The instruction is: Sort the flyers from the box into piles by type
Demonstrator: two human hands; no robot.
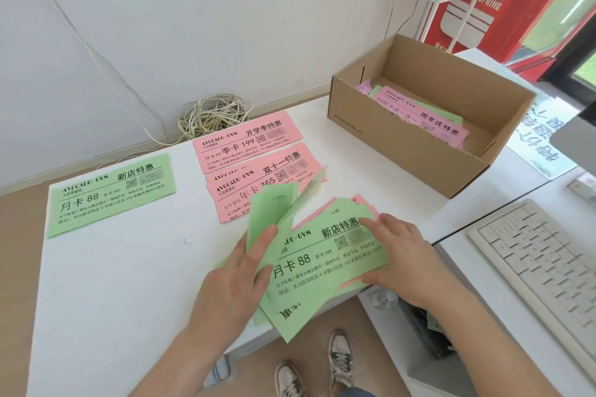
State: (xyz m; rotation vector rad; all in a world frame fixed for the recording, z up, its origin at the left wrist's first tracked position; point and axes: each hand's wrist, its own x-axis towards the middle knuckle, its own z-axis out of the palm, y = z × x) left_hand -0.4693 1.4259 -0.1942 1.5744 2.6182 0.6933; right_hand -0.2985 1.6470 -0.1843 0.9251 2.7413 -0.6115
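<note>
A loose bundle of green and pink flyers [325,255] lies at the near edge of the white table [129,267]. My left hand [238,271] grips its left side, thumb on top, with several green sheets fanned upward. My right hand [400,261] pinches the right end of the top green flyer. One green flyer [109,193] lies flat at the left. Two pink piles lie in the middle, a far pink flyer [248,138] and a nearer pink pile [258,180]. The open cardboard box [403,145] at the right holds more pink and green flyers [422,116].
A tangle of white cable [213,116] lies by the wall behind the table. A white keyboard [541,267] sits on a desk at the right. A printed sheet [541,138] lies beyond the box. My shoes [322,364] show on the floor below the table edge.
</note>
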